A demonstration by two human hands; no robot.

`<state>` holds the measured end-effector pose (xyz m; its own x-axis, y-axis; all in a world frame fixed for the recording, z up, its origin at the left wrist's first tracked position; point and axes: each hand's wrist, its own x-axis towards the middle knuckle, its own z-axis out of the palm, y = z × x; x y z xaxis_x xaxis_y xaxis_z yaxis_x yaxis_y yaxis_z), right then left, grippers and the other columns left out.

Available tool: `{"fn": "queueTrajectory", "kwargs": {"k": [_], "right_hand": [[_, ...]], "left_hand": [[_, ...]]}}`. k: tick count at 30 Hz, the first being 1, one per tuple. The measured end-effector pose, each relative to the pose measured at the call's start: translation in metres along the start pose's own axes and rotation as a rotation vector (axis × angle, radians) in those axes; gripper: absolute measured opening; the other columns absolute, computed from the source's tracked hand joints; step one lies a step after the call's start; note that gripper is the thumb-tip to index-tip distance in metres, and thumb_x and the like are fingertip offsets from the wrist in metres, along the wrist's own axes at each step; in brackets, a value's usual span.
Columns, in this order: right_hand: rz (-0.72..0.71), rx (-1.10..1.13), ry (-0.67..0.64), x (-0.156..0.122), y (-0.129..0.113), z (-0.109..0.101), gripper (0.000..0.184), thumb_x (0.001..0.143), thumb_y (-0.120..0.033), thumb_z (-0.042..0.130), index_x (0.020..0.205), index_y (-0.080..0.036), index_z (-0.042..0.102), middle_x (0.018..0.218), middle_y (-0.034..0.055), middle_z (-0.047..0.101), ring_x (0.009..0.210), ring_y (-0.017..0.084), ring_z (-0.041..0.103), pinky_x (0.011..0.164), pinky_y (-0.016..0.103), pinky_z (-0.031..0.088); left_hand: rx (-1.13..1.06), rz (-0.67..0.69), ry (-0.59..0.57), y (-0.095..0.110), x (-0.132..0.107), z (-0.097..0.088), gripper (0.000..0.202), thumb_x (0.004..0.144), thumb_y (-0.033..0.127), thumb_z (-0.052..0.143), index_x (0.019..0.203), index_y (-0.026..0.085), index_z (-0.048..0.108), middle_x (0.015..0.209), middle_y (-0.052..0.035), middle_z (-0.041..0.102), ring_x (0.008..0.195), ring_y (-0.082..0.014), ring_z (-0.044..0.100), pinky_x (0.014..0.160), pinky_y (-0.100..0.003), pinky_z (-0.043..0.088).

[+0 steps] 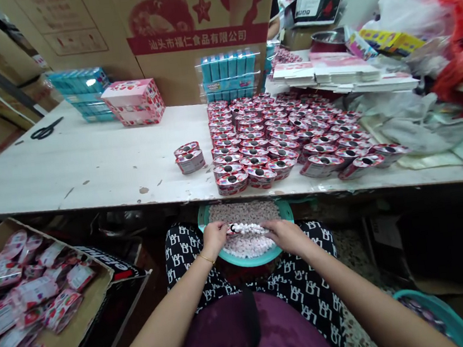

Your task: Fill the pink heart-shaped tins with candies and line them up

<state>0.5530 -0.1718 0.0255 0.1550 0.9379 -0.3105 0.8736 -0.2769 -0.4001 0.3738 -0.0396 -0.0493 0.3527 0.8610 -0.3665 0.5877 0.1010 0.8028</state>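
My left hand (216, 238) is closed around a small oval packet (231, 228) with a dark opening and a reddish edge, mostly hidden by my fingers. Opposite it, my right hand (283, 236) has its fingers curled at a raised heap of small white candies (248, 228) that reaches across to the packet. Both hands are over a turquoise basin (251, 262), which rests between my knees and holds many loose white candies. On the table in front, rows of red-and-pink oval packets (255, 160) stand upright with dark holes in their tops. Two similar packets (190, 161) stand apart to the left.
A carton (76, 316) of filled pink packets sits at lower left. Black scissors (46, 129), a pink strawberry box (134, 102) and blue packs (229, 75) are on the table (87, 168). Cardboard and plastic bags crowd its right end. Another turquoise tub (446, 310) stands at lower right.
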Motion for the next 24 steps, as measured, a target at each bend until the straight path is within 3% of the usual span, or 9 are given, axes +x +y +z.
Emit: {"fn": "queueTrajectory", "kwargs": {"k": [4,8,12,15,19,24], "right_hand": [[0.026,-0.329,-0.054,0.005,-0.033,-0.016,0.027,0.08,-0.021,0.039,0.098,-0.022,0.059,0.089,0.0078,0.065,0.083,0.021,0.06,0.069,0.031,0.043],[-0.061,-0.46,-0.031,0.009,-0.059,-0.022,0.026,0.078,-0.012,0.036,0.085,-0.016,0.061,0.081,0.0114,0.064,0.075,0.022,0.061,0.062,0.029,0.042],[-0.131,-0.506,0.036,0.008,-0.069,-0.026,0.025,0.079,-0.012,0.035,0.084,-0.015,0.059,0.081,0.0125,0.062,0.077,0.021,0.059,0.064,0.03,0.042],[-0.135,-0.513,0.087,0.003,-0.061,-0.031,0.023,0.079,-0.013,0.036,0.088,-0.017,0.057,0.083,0.0101,0.062,0.077,0.019,0.058,0.063,0.028,0.041],[-0.037,-0.515,0.081,-0.001,-0.028,-0.033,0.024,0.081,-0.015,0.036,0.096,-0.02,0.054,0.087,0.0074,0.061,0.078,0.017,0.058,0.061,0.025,0.041],[0.153,-0.452,-0.072,0.021,0.005,0.001,0.031,0.081,-0.011,0.031,0.102,-0.012,0.054,0.095,0.0161,0.06,0.087,0.022,0.059,0.071,0.031,0.042]], "left_hand": [[0.094,0.077,0.019,0.004,-0.004,0.003,0.019,0.07,0.022,0.053,0.081,0.015,0.068,0.083,-0.0077,0.068,0.081,-0.0174,0.061,0.073,-0.026,0.045],[0.137,0.097,0.018,0.005,-0.005,0.0,0.022,0.073,0.022,0.05,0.085,0.015,0.067,0.082,-0.0081,0.068,0.075,-0.0164,0.062,0.069,-0.025,0.045],[0.136,0.082,0.024,0.001,-0.001,-0.002,0.023,0.074,0.022,0.049,0.087,0.014,0.066,0.082,-0.0078,0.068,0.067,-0.0146,0.063,0.064,-0.024,0.046],[0.103,0.047,0.031,-0.003,0.003,-0.001,0.021,0.075,0.021,0.05,0.087,0.014,0.066,0.078,-0.0071,0.068,0.06,-0.0132,0.062,0.059,-0.022,0.047],[0.029,0.003,0.032,-0.008,0.007,-0.005,0.021,0.076,0.02,0.05,0.089,0.012,0.065,0.077,-0.0068,0.068,0.054,-0.0119,0.062,0.051,-0.02,0.047],[0.01,0.06,0.075,-0.003,0.002,-0.025,0.022,0.076,0.023,0.051,0.092,0.015,0.064,0.091,-0.0077,0.067,0.065,-0.0128,0.064,0.058,-0.021,0.05]]}}
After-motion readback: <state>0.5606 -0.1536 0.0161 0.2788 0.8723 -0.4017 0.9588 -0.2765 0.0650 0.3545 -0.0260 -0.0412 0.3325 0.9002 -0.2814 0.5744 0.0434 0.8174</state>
